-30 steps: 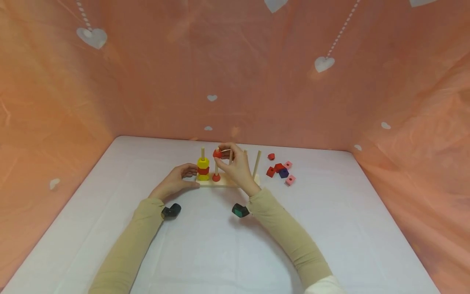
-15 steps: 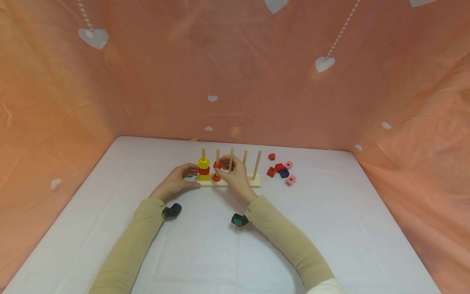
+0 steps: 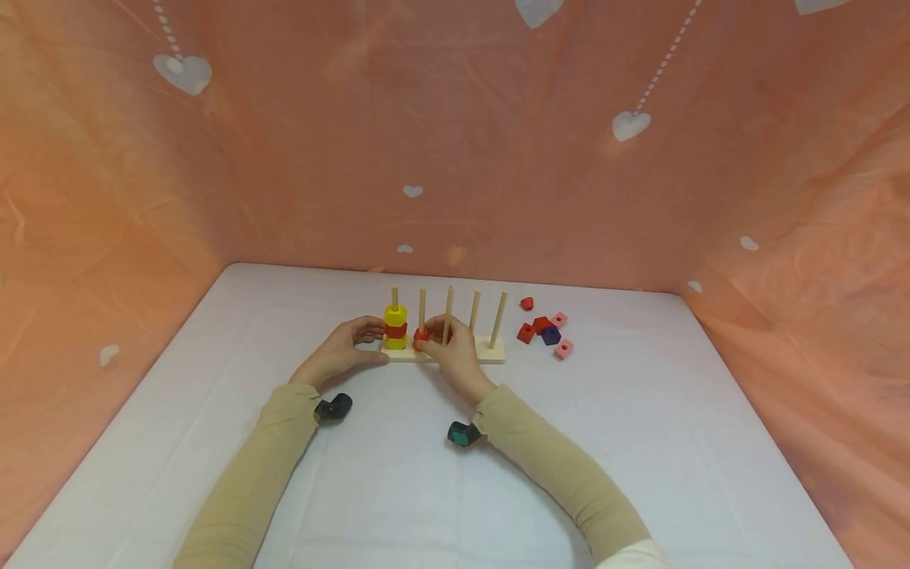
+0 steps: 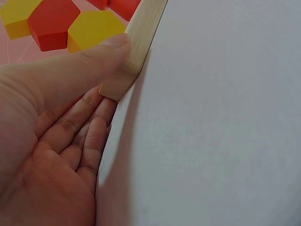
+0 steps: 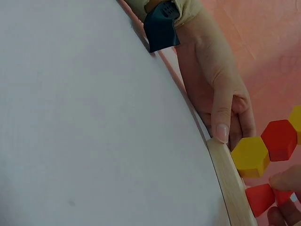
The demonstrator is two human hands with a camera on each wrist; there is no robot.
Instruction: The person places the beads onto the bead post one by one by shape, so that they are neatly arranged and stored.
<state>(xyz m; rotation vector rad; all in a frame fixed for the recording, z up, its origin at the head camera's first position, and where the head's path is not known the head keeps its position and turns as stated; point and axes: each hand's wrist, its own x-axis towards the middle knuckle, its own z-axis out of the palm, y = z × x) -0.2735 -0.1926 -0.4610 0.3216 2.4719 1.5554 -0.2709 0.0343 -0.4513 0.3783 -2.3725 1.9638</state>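
A wooden peg board (image 3: 492,356) with several upright pegs stands on the table. My left hand (image 3: 340,350) grips its left end, the thumb (image 4: 101,59) on the board's edge. The leftmost peg carries a yellow bead (image 3: 395,315), a red bead (image 3: 395,330) and a lower yellow bead (image 3: 395,343). On the second peg, my right hand (image 3: 457,357) pinches a red bead (image 5: 283,196) low down, against another red bead (image 5: 260,199) near the base. The right fingers partly hide both. The other pegs bear no beads.
Right of the board lie several loose beads: a red one (image 3: 527,303) farthest back, more red ones (image 3: 526,333), a dark purple one (image 3: 550,335) and two pink ones (image 3: 564,348). An orange curtain (image 3: 455,158) hangs behind and beside the white table (image 3: 398,490).
My right hand has lowered the red bead from the top of the second peg down to the red bead at its foot. The left hand stays at the board's end.
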